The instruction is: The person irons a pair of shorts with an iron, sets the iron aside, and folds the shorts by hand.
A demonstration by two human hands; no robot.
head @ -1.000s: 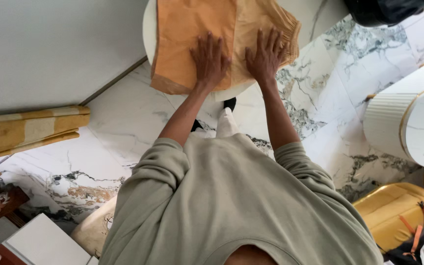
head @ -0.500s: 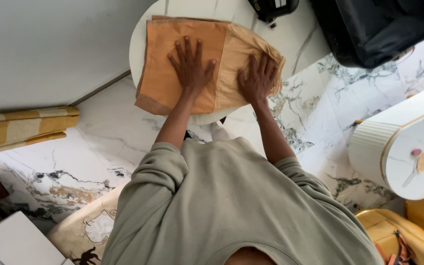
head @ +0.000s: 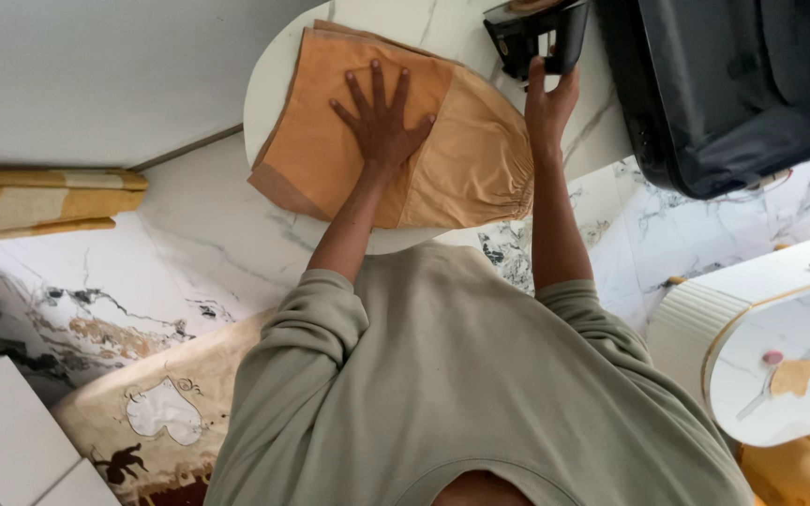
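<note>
Under the left hand [head: 382,117] lies a folded orange cloth [head: 475,164], soft & smooth, w/ a bunched stretchy edge on the side by the right hand. Left hand is flat, fingers spread wide, palm pressing down on the cloth's darker half. Cloth sits on a round white table [head: 264,84] w/ grey veins like marble; one corner hangs off the edge nearest the person.

Right hand [head: 547,105] is just beside the cloth, up past its bunched edge. Its fingers are curled round the bottom of a black iron [head: 532,36], hard & shiny, gripping it. Iron stands on the table right above that hand, apart from the cloth.

Past the right hand, further out, is a big black suitcase [head: 733,84], rounded & smooth. Off to that same side & lower is a white ribbed round stand [head: 705,319] w/ a gold rim.

Way out from the left hand, striped yellow curtains [head: 39,201] touch the marble floor [head: 189,253].
</note>
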